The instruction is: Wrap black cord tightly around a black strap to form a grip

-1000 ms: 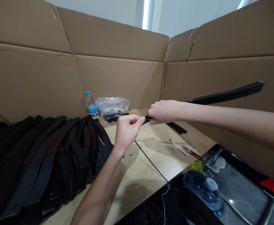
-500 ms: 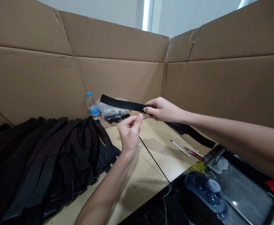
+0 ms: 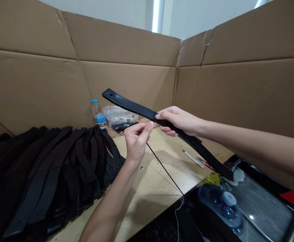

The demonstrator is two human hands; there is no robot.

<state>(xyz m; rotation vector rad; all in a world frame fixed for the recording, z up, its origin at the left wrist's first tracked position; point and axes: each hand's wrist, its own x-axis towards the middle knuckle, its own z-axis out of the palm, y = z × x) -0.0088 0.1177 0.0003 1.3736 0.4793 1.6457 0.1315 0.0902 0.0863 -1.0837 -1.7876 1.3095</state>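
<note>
A long, gently curved black strip (image 3: 132, 105) with a hole near its far end is held up above the table. My right hand (image 3: 176, 119) is closed around its middle, thumb on top and fingers underneath. A narrow dark band (image 3: 154, 115) crosses the strip just ahead of that thumb. Close below the band, my left hand (image 3: 138, 137) pinches thumb and forefinger together at the strip's lower edge; what sits between the fingertips is too small to make out. Many similar black strips (image 3: 61, 168) lie heaped on the left of the table.
On the wooden table (image 3: 159, 188) are a white pencil-like stick (image 3: 193, 159) and a pointed red tool (image 3: 207, 163). A water bottle (image 3: 100, 116) and plastic bag (image 3: 120, 115) stand behind. Cardboard walls (image 3: 127, 50) enclose the back. A large blue jug (image 3: 219, 205) is beyond the front edge.
The strip has turned to show its broad face; its far end has risen and its near end now extends down to the right. My left hand has shifted slightly left.
</note>
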